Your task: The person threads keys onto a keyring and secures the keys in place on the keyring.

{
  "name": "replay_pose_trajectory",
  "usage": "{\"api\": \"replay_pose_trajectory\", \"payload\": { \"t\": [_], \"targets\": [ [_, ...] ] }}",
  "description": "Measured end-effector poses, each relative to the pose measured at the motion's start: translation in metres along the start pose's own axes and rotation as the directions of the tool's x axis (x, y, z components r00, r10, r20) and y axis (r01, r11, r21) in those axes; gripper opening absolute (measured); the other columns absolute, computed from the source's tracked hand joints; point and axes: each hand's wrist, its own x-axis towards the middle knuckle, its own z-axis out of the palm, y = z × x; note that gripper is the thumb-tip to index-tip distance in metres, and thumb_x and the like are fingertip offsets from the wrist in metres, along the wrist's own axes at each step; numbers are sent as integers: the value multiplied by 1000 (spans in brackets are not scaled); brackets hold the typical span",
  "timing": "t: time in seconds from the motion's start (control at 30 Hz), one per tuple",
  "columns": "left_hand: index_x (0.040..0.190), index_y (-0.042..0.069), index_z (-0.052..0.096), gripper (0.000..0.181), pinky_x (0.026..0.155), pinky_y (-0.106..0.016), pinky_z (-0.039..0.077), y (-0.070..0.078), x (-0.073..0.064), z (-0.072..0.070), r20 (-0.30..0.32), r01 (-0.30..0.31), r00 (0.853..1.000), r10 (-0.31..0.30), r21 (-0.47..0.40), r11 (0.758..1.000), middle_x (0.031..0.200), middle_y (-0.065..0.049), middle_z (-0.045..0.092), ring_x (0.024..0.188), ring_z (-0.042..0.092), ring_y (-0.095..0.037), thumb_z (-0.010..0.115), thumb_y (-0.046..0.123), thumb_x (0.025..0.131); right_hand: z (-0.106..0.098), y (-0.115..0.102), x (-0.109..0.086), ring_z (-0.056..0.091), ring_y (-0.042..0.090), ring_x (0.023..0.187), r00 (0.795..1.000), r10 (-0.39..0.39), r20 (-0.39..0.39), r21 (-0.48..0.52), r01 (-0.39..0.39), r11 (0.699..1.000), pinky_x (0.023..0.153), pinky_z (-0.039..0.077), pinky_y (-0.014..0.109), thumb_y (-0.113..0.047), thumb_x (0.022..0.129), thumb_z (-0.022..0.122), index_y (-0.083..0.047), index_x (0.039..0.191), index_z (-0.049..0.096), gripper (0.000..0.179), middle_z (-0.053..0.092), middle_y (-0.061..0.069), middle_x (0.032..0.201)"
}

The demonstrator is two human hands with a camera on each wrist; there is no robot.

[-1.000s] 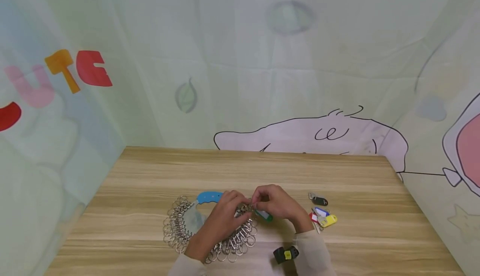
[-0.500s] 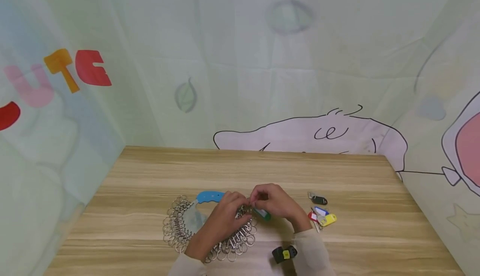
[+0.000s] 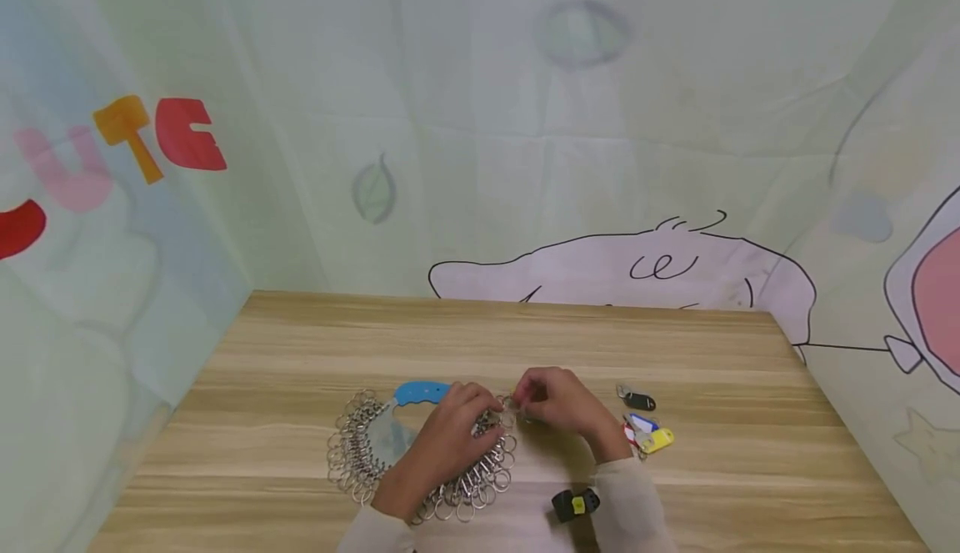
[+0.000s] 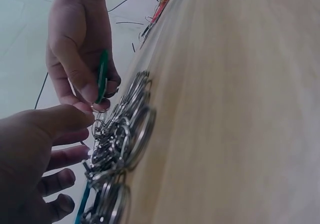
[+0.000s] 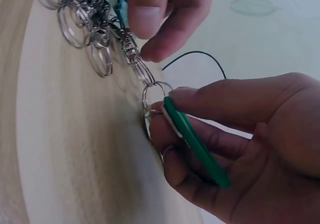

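Note:
My right hand (image 3: 562, 403) pinches a green key tag (image 5: 197, 146) between thumb and fingers. A small split ring (image 5: 146, 96) at the tag's end meets the linked rings in the right wrist view. Beside these rings is my left hand (image 3: 450, 436), with thumb and fingers slightly bent and apart; I see nothing pinched between them. Under it lies a key ring holder with a blue handle (image 3: 420, 392) and a flat metal plate (image 3: 386, 440). Many metal key rings (image 3: 348, 453) hang from the plate's curved edge. The left hand and forearm hide part of the holder.
To the right lie a black key tag (image 3: 640, 402) and a small pile with a yellow key tag (image 3: 657, 440), blue and red tags and keys. A black device (image 3: 575, 505) with a yellow label sits beside the right sleeve. A printed cloth backs the wooden table (image 3: 337, 336).
My right hand has shifted slightly right, away from my left fingertips. The green tag, visible below it earlier, is now turned out of sight in the head view. The left hand barely moves.

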Motion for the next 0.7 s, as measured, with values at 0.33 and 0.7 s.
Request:
{"api": "replay_pose_trajectory", "payload": {
  "t": [0.33,0.7],
  "targets": [
    [101,13,72,18,77,-33,48,-1,1,-1,-23,0,1000,0,-10,1000,105,3,62,94,49,-14,79,17,85,5,4,2,59,12,73,1000,23,3,-129,-22,991,67,51,31,6,82,75,-6,87,66,16,65,-3,80],
    [100,15,72,16,78,-33,47,-2,1,-1,-28,-3,1000,3,-3,1000,104,4,62,94,49,-14,78,15,85,2,5,2,55,12,70,1000,14,2,-190,-14,982,67,48,33,8,79,74,-9,77,66,18,60,-7,74]
  ]
}}
